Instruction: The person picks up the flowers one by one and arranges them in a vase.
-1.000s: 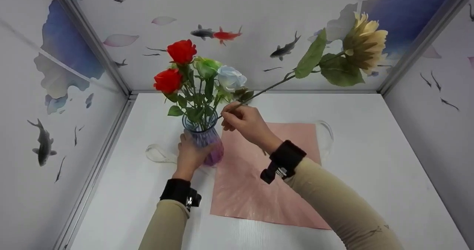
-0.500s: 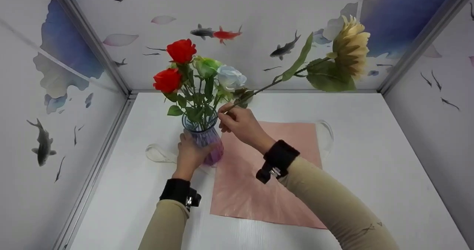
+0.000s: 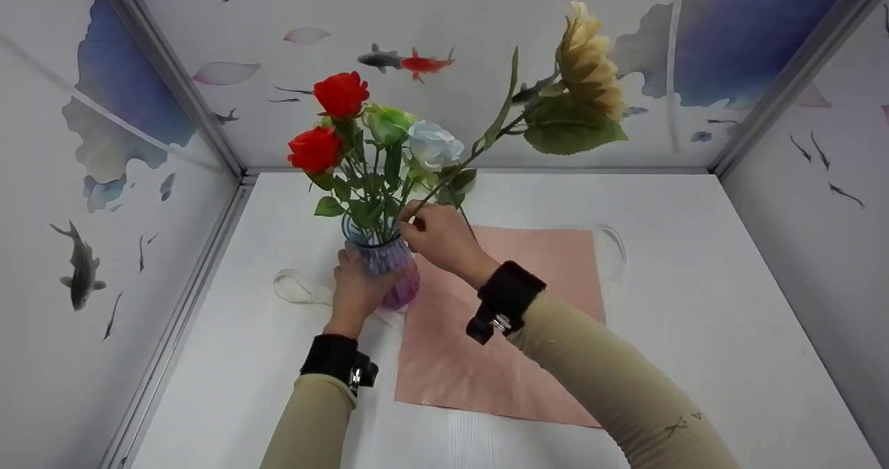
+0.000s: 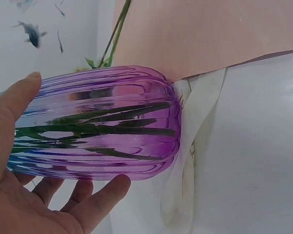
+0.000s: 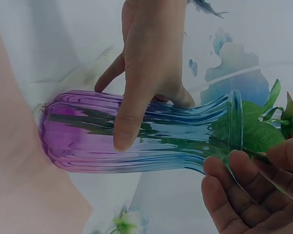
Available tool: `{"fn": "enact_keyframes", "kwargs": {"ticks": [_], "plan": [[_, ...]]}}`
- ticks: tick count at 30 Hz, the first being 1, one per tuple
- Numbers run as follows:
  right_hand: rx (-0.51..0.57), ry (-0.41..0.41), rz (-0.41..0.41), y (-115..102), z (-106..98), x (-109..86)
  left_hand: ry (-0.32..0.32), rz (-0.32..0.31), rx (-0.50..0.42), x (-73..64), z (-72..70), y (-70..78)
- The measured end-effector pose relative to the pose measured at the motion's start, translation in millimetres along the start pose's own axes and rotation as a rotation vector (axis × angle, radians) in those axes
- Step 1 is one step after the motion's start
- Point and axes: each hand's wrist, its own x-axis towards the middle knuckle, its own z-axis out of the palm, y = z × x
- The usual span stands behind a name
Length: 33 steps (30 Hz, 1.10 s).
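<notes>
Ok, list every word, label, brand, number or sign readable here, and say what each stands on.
No words, brands or numbers can be read.
Right sleeve: a dark crossed mark, something like "X", and a tiny triangle-like mark; both too small to read surely.
Vase: no lettering seen.
Back wall: pictures only.

One vase (image 3: 401, 283), two red roses (image 3: 316, 151), one yellow sunflower (image 3: 589, 66), one pink sheet (image 3: 479, 372), two wristbands (image 3: 514, 290)
</notes>
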Motion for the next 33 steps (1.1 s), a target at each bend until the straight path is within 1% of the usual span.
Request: {"fn": "enact_keyframes", "kwargs": {"ticks": [4, 7, 14, 18, 25, 28, 33], "plan": [[-0.022, -0.035, 0.035, -5, 0, 1.2, -0.002, -0.004, -0.004, 0.7, -0.1, -0.3], [-0.038, -0.055, 0.046, -8, 0, 3.3, -0.008, -0.01, -0.001, 1.1, 0.1, -0.4], [0.03, -0.132, 0.07, -9, 5, 7.5, -0.004, -0.002, 0.016, 1.1, 0.5, -0.3], [0.005, -0.128, 0.067, -9, 7, 9.2, 0.0, -0.001, 0.017, 0.3, -0.1, -0.4], [-0.054, -0.121, 0.073, -11, 12, 13.4, 0.011, 0.025, 0.047, 0.7, 0.3, -0.4], [-0.036, -0.121, 0.08, -11, 12, 14.0, 0.009, 0.023, 0.049, 0.5, 0.3, 0.1], [0.02, -0.145, 0.119, -11, 10, 13.9, 0.003, 0.012, 0.03, -0.2, -0.4, 0.3]]}}
